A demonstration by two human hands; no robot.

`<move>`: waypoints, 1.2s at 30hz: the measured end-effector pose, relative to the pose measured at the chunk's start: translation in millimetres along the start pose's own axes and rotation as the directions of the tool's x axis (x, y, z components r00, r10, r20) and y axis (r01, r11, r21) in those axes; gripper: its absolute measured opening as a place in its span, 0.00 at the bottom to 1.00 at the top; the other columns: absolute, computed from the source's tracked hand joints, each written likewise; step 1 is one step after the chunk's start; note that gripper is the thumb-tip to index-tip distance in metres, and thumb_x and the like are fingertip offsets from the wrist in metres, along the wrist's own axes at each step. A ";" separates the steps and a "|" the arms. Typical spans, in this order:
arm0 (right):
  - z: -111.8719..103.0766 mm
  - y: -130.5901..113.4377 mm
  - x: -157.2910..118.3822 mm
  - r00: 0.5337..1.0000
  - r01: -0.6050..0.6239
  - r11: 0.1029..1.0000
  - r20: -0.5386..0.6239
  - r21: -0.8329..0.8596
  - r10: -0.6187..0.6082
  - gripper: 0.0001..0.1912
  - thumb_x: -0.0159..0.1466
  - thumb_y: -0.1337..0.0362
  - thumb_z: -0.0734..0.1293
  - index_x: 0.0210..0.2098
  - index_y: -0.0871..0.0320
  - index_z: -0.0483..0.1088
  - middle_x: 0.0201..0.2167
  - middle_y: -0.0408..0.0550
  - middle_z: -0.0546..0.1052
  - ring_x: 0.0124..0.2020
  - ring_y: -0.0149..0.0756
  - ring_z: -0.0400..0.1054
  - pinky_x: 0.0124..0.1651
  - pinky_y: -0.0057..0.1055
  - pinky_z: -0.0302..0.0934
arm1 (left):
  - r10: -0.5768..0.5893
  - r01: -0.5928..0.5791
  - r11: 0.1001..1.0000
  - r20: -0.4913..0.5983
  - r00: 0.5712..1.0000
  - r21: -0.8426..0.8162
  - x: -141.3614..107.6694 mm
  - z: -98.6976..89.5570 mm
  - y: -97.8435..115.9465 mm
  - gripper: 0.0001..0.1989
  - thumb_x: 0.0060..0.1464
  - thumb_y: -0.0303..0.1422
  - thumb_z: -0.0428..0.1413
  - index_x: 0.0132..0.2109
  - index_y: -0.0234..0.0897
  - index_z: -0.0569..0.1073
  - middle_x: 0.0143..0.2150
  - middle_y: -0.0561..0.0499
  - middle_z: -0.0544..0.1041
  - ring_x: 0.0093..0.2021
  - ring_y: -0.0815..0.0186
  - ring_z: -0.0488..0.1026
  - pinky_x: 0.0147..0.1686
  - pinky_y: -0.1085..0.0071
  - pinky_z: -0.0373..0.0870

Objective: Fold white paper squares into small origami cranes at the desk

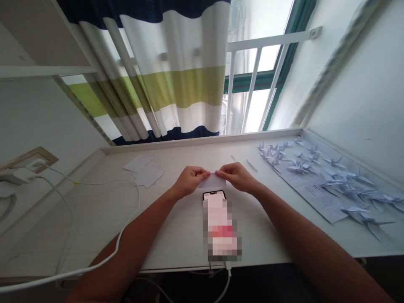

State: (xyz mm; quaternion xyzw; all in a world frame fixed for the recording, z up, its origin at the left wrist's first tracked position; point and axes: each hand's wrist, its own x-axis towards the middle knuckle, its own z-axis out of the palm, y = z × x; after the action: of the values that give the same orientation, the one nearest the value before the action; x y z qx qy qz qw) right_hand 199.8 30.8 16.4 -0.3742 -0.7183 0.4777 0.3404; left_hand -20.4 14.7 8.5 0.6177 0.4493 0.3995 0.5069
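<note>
Both hands meet at a small white sheet of paper (213, 181) above the middle of the desk. My left hand (191, 180) pinches its upper left part between thumb and fingers. On the other side, my right hand (235, 174) pinches the upper right part the same way. The paper's top edge looks folded, though the fingers partly cover it. Just below the paper lies a phone (217, 214), its screen lit and mostly blurred out, with a cable plugged into its bottom end.
Several loose paper squares (150, 174) lie left of my hands. Many folded paper cranes (299, 165) crowd the right side, some on a printed sheet (311, 191). Thin paper strips (251, 165) rest behind my right hand. A white cable (126, 229) passes over my left forearm.
</note>
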 end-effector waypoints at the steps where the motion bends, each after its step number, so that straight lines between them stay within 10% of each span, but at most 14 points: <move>1: -0.3 -0.8 -0.1 1.000 0.000 1.000 0.013 0.026 0.000 0.25 0.62 0.44 0.69 0.27 0.61 0.76 0.23 0.46 0.76 0.25 0.32 0.68 0.29 0.30 0.60 | 0.020 -0.020 1.000 -0.001 1.000 0.015 0.3 -0.7 0.1 0.19 0.53 0.46 0.64 0.35 0.32 0.81 0.28 0.49 0.79 0.27 0.68 0.71 0.27 0.72 0.64; 6: -0.8 -4.5 -1.4 0.990 -0.049 0.976 0.139 0.211 0.020 0.28 0.65 0.41 0.64 0.35 0.62 0.78 0.29 0.51 0.79 0.29 0.35 0.73 0.36 0.34 0.69 | 0.122 -0.122 0.992 0.001 0.993 0.028 0.2 -1.2 3.1 0.18 0.54 0.46 0.63 0.37 0.33 0.82 0.32 0.48 0.80 0.31 0.66 0.72 0.31 0.72 0.66; 26: -0.2 -6.2 -4.8 0.995 0.093 0.994 -0.036 0.065 -0.091 0.22 0.65 0.48 0.68 0.28 0.61 0.80 0.25 0.50 0.79 0.28 0.36 0.71 0.33 0.32 0.64 | 0.143 -0.134 0.989 -0.165 0.976 0.064 3.8 -6.7 -1.7 0.31 0.60 0.56 0.53 0.51 0.33 0.79 0.31 0.47 0.81 0.24 0.67 0.72 0.24 0.73 0.64; 30: -2.1 -8.5 -4.3 0.974 0.122 0.987 -0.206 0.107 -0.098 0.22 0.64 0.47 0.69 0.34 0.61 0.81 0.25 0.49 0.79 0.27 0.37 0.73 0.32 0.33 0.66 | 0.115 -0.130 0.991 -0.338 0.934 -0.022 8.6 -15.0 -0.8 0.34 0.59 0.60 0.50 0.51 0.31 0.75 0.34 0.43 0.82 0.26 0.63 0.79 0.27 0.69 0.72; 36: 10.6 -9.7 -1.6 0.938 0.129 0.976 -0.340 0.176 -0.063 0.25 0.63 0.44 0.69 0.48 0.57 0.80 0.39 0.52 0.82 0.29 0.39 0.77 0.37 0.39 0.72 | 0.096 -0.106 0.993 -0.182 0.979 -0.051 -0.9 5.0 12.3 0.28 0.56 0.54 0.58 0.46 0.31 0.74 0.39 0.38 0.83 0.32 0.59 0.81 0.25 0.70 0.73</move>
State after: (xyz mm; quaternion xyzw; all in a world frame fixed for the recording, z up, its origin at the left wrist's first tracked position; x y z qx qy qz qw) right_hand 189.6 22.3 22.0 -0.3786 -0.6174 0.4586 0.5149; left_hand -14.0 11.4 19.7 0.5858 0.4489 0.4920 0.4618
